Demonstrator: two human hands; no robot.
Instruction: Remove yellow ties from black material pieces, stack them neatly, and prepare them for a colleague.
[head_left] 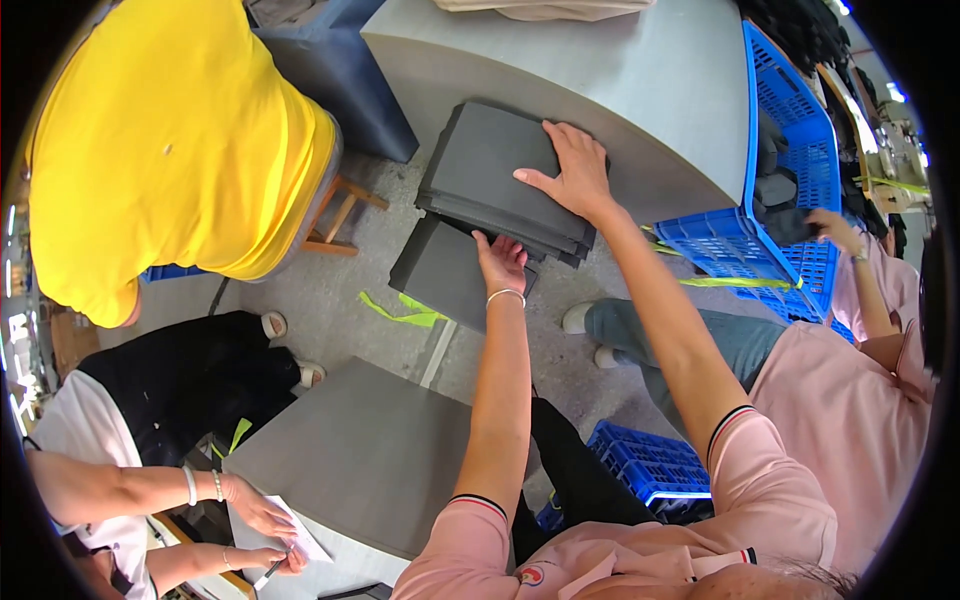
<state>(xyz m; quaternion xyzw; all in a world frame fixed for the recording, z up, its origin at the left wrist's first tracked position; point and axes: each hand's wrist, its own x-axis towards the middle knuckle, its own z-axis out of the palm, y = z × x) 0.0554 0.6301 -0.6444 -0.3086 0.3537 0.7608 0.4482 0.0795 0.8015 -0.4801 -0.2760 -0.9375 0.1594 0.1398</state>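
A stack of thin dark grey panels (497, 155) is tilted between my hands, just before the grey table. My right hand (575, 172) lies on its top by the right edge, fingers stretched and thumb apart. Below its near edge, my left hand (503, 265) is turned palm up with curled fingers holding the stack; part of the grip is hidden. More dark grey panels (440, 262) lie lower down, partly covered by the upper stack and beside my left wrist.
The curved grey table (640, 60) stands ahead, another grey tabletop (370, 450) nearer. Blue crates (735, 240) sit at right and below (650, 460). A yellow-shirted person (180, 140) is at far left; another person's hands (262, 520) hold a pen over paper. A pink-shirted person (850, 420) stands right.
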